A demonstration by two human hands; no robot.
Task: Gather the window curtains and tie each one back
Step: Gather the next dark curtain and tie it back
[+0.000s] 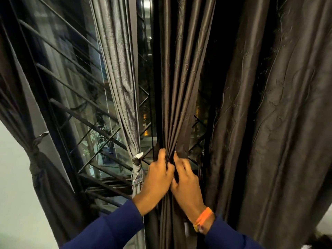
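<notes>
Both hands clamp one brown curtain [172,97] at mid height: left hand [158,174] wraps the bunched pleats from the left, fingers curled shut round the fabric; right hand [186,182] pinches the same bundle from the right, fingers dug into the folds. Hands touch each other across the bundle. Right wrist has an orange band [203,219]; both sleeves blue.

Curtain hangs in front of the window grille [75,105], between a grey curtain [122,83] to its left and a wide brown panel [278,123] to its right. Grey curtain is knotted back already, knot [137,159] just beside the left hand. Far-left dark curtain [41,177] is knotted too. Wide panel hangs loose, not gathered.

Risks, my guess: fabric looks slick and satiny, so pleats could slide out of the grip when one hand lets go to form the knot. Only part of the cloth seems gathered; folds to the right may be left out, giving a lopsided tie. Cannot tell if a tieback or strip is in hand.

Look: dark brown, glossy, sharp vertical pleats fanning out above the grip, pinched tight at it, faint embroidered vine pattern.
</notes>
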